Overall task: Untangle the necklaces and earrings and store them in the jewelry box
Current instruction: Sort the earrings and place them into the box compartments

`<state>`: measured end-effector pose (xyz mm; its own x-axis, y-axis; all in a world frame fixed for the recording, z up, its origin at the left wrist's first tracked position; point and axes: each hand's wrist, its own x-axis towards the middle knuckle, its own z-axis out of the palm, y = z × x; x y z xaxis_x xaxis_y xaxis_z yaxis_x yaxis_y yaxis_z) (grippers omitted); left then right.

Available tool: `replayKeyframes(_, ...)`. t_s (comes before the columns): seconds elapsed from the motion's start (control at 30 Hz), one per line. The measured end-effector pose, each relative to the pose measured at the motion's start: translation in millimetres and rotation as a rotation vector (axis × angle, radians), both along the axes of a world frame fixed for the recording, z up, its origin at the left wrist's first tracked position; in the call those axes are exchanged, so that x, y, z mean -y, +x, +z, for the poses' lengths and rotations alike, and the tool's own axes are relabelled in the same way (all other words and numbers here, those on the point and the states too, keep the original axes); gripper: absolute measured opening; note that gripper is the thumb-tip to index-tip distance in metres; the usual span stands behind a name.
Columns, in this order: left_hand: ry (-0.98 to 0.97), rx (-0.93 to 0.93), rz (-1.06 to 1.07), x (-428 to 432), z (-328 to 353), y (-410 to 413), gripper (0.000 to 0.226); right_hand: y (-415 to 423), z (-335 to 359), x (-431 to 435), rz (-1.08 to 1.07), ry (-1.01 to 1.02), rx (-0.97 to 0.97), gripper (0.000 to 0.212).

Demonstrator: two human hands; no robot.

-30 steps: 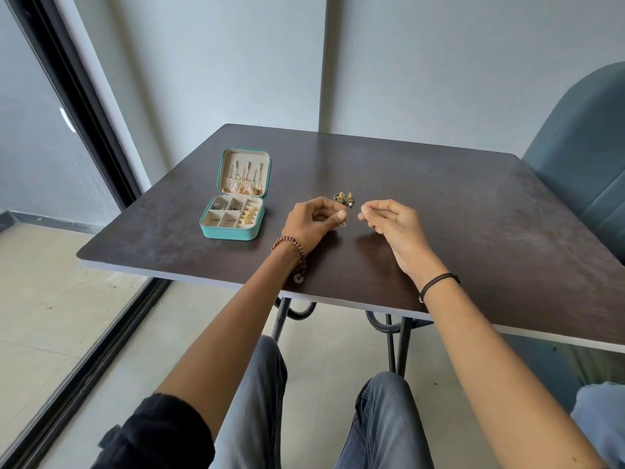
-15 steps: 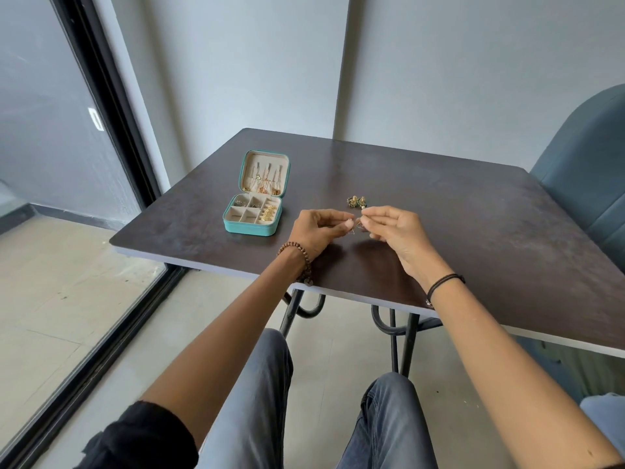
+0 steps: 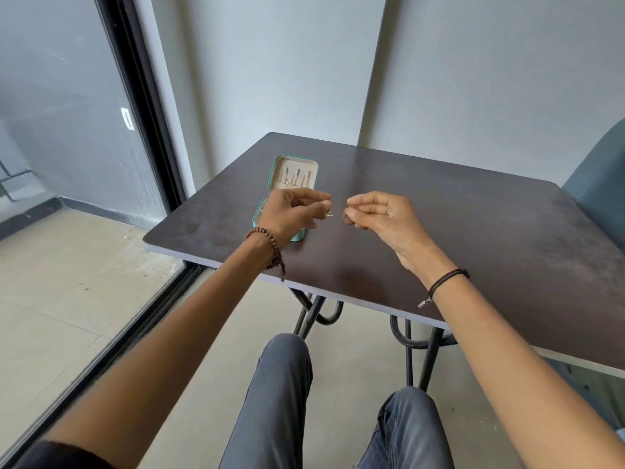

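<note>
Your left hand [image 3: 291, 211] and right hand [image 3: 375, 213] each pinch a tiny earring piece [image 3: 329, 214], mid-frame; pull apart gently (metal's thin), then drop into the jewelry box [image 3: 293, 170] behind your left hand.

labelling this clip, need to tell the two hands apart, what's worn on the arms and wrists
The left hand has a brown beaded bracelet on its wrist, with a small tassel hanging off it. The right hand has a thin black cord band with a small metal end. Both forearms are bare; a black sleeve shows at the upper left arm.
</note>
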<state>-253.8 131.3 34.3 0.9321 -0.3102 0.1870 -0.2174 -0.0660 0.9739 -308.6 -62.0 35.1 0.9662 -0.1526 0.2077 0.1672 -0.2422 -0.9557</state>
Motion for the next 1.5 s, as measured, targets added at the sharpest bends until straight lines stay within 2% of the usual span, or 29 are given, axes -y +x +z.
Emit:
replayKeyframes(0.2, 0.140, 0.072, 0.137, -59, 10, 26, 0.013, 25, 5, -35, 0.019, -0.037, 0.007, 0.021)
replayKeyframes(0.47, 0.330, 0.160, 0.217, -84, -4, 45, 0.012, 62, -4, -97, -0.020, -0.177, -0.017, 0.020)
replayKeyframes(0.6, 0.374, 0.191, 0.271, -90, -16, 49, 0.010, 76, -14, -114, -0.026, -0.242, -0.058, 0.014)
replayKeyframes(0.83, 0.420, 0.192, 0.309, -96, -25, 48, 0.009, 84, -23, -128, 0.008, -0.337, -0.092, 0.016)
replayKeyframes(0.97, 0.418, 0.175, 0.321, -97, -26, 47, 0.012, 79, -21, -122, 0.021, -0.475, -0.094, 0.016)
replayKeyframes(1.13, 0.425, 0.167, 0.302, -95, -24, 45, 0.012, 79, -19, -120, -0.017, -0.453, -0.046, 0.023)
replayKeyframes(1.5, 0.497, 0.142, 0.228, -87, -27, 47, 0.014, 69, -19, -109, -0.033, -0.430, -0.009, 0.016)
